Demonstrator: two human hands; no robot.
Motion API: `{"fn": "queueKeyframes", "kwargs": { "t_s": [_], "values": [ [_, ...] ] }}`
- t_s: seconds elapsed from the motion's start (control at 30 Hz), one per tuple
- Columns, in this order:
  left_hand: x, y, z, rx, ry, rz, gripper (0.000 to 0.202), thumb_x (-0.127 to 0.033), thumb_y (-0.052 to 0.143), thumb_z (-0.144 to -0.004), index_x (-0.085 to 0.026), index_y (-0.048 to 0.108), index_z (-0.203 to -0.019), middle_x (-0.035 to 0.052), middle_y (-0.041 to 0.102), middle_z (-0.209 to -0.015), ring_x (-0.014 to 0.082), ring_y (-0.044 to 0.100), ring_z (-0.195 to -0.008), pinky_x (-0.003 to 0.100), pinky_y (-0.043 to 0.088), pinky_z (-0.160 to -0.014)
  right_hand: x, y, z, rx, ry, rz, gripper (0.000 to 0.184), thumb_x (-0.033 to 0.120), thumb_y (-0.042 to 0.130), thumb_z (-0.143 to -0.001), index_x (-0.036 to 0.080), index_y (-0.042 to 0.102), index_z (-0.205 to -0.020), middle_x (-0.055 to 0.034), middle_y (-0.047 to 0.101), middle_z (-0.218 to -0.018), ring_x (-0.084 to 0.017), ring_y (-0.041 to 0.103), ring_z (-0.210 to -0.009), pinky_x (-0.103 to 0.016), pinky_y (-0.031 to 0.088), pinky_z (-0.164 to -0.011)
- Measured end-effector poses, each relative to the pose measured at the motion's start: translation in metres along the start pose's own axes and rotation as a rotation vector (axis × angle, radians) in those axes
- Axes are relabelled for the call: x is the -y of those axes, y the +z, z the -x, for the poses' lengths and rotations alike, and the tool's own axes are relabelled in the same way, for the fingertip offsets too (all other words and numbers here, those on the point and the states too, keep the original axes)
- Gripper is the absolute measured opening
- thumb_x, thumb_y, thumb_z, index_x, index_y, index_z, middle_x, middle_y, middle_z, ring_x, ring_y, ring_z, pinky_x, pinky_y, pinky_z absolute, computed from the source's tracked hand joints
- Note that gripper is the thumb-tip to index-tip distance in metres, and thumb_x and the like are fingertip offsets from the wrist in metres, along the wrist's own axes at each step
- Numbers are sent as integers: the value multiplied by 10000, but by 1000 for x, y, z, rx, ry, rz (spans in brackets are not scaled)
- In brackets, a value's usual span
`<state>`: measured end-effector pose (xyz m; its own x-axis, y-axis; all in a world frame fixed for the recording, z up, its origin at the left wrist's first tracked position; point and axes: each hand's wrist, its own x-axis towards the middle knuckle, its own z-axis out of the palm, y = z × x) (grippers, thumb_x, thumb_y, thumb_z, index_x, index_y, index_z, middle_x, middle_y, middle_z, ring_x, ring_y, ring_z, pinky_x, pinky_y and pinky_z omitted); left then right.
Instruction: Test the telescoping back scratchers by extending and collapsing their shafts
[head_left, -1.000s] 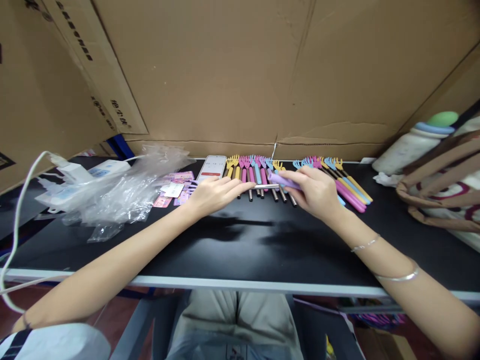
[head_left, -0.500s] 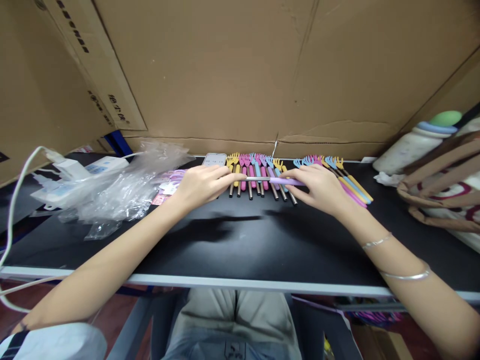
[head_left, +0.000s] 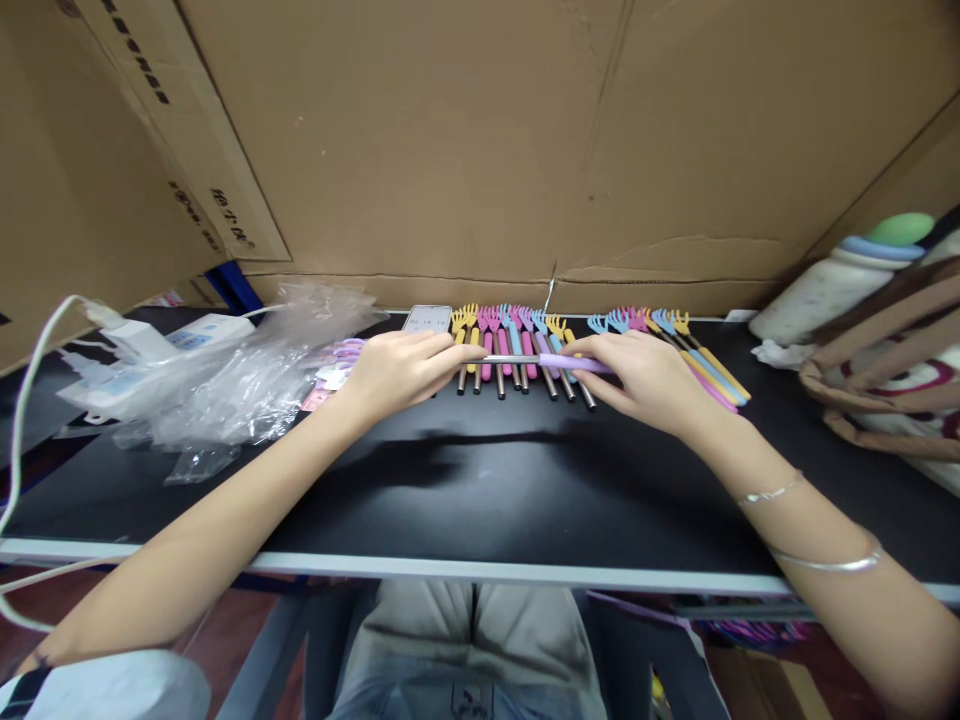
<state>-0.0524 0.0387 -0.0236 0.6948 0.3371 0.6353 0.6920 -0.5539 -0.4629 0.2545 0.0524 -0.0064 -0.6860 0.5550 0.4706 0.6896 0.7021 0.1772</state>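
Rod (head_left: 514, 359) — purple-sleeved — spans left hand (head_left: 401, 370) to right hand (head_left: 637, 375).

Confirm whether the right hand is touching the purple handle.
Touching: the head view shows the right hand pinching the purple handle at one end.

A slim silver bracelet (head_left: 772, 492) and a plain silver bangle (head_left: 832, 564) circle the right arm (head_left: 793, 522). The left sleeve (head_left: 131, 685) is pale with a dark stripe (head_left: 24, 690); trousers (head_left: 420, 630) beige. The blurred, dark-printed greyish cloth (head_left: 405, 695) may be a shirt front.
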Motion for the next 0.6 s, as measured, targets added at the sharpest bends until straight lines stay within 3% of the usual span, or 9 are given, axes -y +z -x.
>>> {"fn": "queueKeyframes", "kwargs": {
  "t_s": [0.6],
  "values": [
    [1,4,1,-15,27,-1,227,-237,452,-938,-253,619,-1092,-23,666,-737,114,613,-657,236,349,-531,2,-2,1,5,-20,-15,245,317,424,-918,193,594,-1045,-45,696,-875,-170,634,-750,-273,420,-664]
  ]
}}
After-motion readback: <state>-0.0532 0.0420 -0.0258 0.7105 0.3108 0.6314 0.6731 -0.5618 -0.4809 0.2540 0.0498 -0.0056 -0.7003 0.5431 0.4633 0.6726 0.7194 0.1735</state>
